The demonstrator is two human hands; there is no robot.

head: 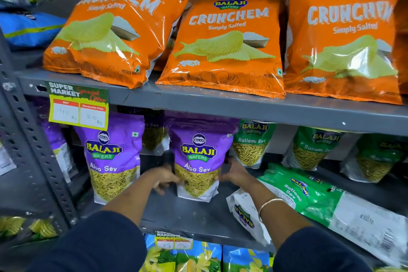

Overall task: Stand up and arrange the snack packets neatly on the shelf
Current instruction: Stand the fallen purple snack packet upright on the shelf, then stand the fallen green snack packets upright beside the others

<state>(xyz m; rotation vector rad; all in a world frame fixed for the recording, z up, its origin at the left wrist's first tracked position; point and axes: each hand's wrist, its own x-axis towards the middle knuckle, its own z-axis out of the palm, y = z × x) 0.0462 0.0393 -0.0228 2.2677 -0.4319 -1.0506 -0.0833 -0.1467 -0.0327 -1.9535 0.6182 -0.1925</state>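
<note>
as hands (164, 178) grip, sev packet (197, 159) upright

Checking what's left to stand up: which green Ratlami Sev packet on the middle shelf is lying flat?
The Ratlami Sev packet at the front right, beside the right hand. It lies flat; the other green packets behind it stand upright.

Three Crunchem bags (223, 46) side by side on the top shelf (220, 104). Below, on the middle shelf (187, 214): two Aloo Sev packets (197, 157) upright, Ratlami Sev packets (251, 143) standing to their right, one Ratlami Sev packet (309, 196) lying flat in front, right side.
</note>
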